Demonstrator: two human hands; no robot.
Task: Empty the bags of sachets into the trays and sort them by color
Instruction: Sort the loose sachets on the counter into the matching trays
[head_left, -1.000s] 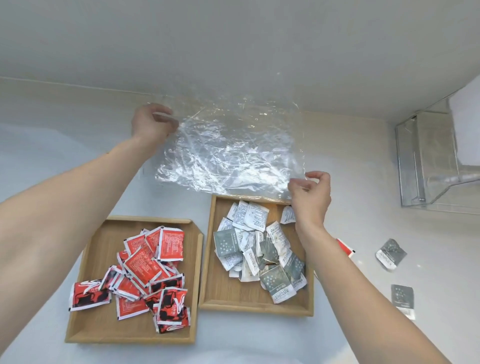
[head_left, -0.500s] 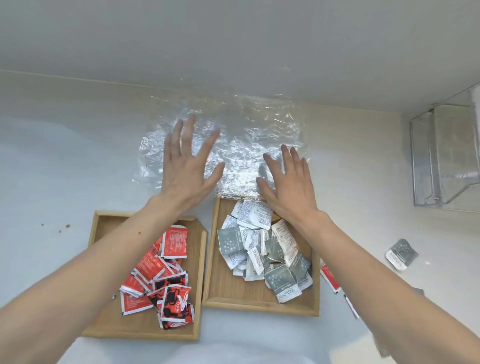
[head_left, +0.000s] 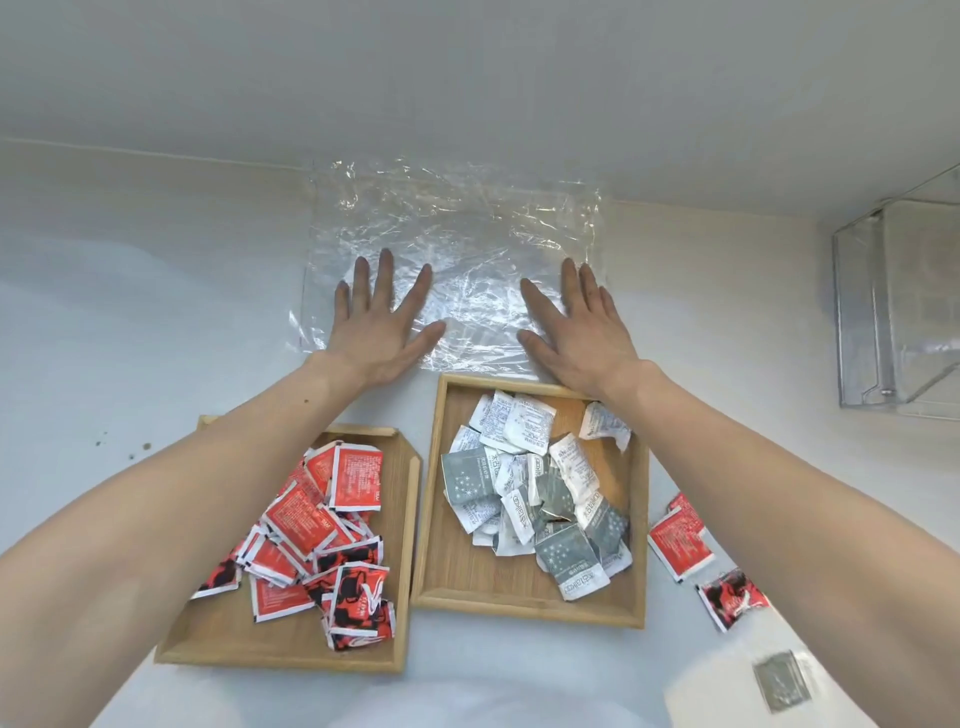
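An empty clear plastic bag (head_left: 467, 234) lies flat on the white table behind the trays. My left hand (head_left: 382, 322) presses flat on its near left part, fingers spread. My right hand (head_left: 576, 327) presses flat on its near right part. The left wooden tray (head_left: 405, 545) holds several red sachets (head_left: 317, 525). The right wooden tray (head_left: 436, 519) holds several grey and white sachets (head_left: 540, 499). Two red sachets (head_left: 678, 540) and a grey sachet (head_left: 782, 688) lie loose on the table to the right of the trays.
A clear acrylic box (head_left: 898, 306) stands at the right edge. The wall meets the table just behind the bag. A few dark specks (head_left: 122, 447) mark the table left of the trays.
A second ago both hands held the bag up by its corners. They laid it down, and since half a second ago they have slid apart across it, flattening it.
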